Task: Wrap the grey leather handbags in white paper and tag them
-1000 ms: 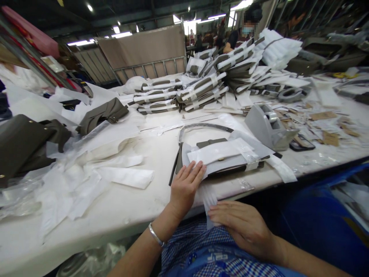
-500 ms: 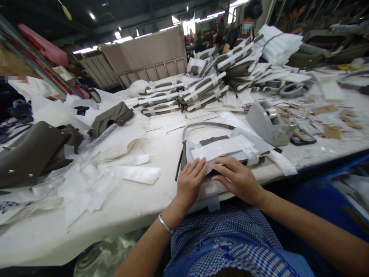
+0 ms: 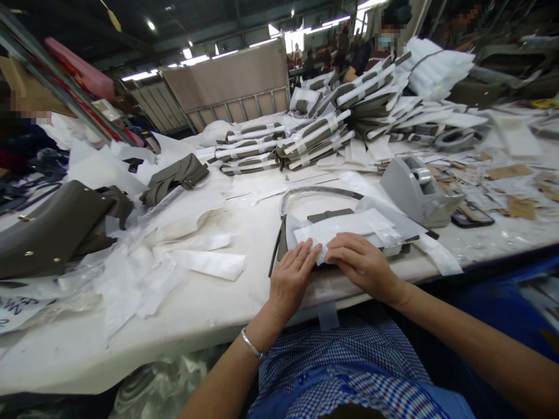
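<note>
A dark olive bag [image 3: 331, 214] with a curved, plastic-wrapped handle [image 3: 325, 191] lies at the table's near edge, partly covered by a white wrapping sheet [image 3: 349, 226]. My left hand [image 3: 293, 279] rests flat on the sheet's near left corner, fingers stretched out. Just to its right, my right hand [image 3: 364, 265] has its fingers bent and pressed together on the sheet's near edge. The thumb of my right hand is mostly hidden. Beyond the bag's right end stands a grey tape dispenser [image 3: 404, 189].
Stacks of wrapped straps [image 3: 312, 139] lie at the back. Olive bags [image 3: 56, 224] and loose white sheets [image 3: 209, 262] cover the left. A phone [image 3: 472, 214] and brown paper tags [image 3: 522, 207] lie right. A masked co-worker [image 3: 371, 55] stands behind the stacks.
My right hand's fingers have drawn together and closed on the sheet's near edge. My left hand stays on the sheet. The whole view has shifted slightly.
</note>
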Demonstrator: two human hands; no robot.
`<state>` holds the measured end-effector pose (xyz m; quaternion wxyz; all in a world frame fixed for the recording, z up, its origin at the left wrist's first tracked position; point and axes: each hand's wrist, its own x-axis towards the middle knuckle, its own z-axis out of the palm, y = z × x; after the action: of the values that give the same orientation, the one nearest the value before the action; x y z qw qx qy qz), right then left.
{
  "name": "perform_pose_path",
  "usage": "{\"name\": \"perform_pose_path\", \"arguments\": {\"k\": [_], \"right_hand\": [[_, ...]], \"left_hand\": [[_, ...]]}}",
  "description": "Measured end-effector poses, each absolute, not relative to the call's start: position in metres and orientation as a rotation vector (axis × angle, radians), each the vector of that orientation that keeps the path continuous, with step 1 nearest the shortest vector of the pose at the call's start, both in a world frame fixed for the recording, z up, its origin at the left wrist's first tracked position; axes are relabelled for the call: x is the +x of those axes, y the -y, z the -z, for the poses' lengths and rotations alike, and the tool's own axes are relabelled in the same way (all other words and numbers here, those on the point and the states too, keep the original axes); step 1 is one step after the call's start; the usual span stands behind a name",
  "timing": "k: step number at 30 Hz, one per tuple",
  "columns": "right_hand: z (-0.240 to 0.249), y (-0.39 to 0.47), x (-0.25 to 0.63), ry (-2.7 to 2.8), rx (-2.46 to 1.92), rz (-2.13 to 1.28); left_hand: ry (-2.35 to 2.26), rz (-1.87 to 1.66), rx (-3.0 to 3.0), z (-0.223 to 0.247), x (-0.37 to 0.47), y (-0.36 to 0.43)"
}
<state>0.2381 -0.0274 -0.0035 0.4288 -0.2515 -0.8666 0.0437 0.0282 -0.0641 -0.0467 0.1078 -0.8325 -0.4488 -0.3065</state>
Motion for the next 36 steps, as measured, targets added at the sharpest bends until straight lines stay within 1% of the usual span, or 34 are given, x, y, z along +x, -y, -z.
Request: {"name": "perform_pose_path", "arguments": {"k": [5, 11, 13, 17, 20, 24, 29, 32, 36], "right_hand": [[-0.025, 0.007, 0.235, 2.143, -0.779, -0.263], [-0.076, -0.047, 0.212, 2.120, -0.950, -0.307], [-0.091, -0.072, 0.200, 2.122, -0.976, -0.393], [-0.111, -0.122, 0.176, 2.064, -1.090, -0.696], [-0.117, -0.153, 0.161, 2.024, -1.181, -0.790], [-0.122, -0.182, 0.146, 1.993, -1.240, -0.789], [-0.134, -0.198, 0.138, 1.976, -1.239, -0.681], [-0.140, -0.181, 0.145, 1.994, -1.182, -0.606], [-0.139, -0.112, 0.169, 2.087, -0.965, -0.468]], "left_hand": [[1.315, 0.884, -2.415, 0.047, 0.029, 0.065], [1.310, 0.817, -2.393, 0.047, 0.030, 0.065], [1.301, 0.827, -2.368, 0.047, 0.031, 0.065], [1.283, 0.847, -2.341, 0.049, 0.031, 0.064], [1.274, 0.860, -2.328, 0.051, 0.031, 0.063], [1.267, 0.872, -2.320, 0.054, 0.031, 0.061], [1.268, 0.881, -2.312, 0.056, 0.032, 0.060], [1.274, 0.878, -2.318, 0.056, 0.032, 0.060], [1.293, 0.872, -2.340, 0.055, 0.031, 0.061]]}}
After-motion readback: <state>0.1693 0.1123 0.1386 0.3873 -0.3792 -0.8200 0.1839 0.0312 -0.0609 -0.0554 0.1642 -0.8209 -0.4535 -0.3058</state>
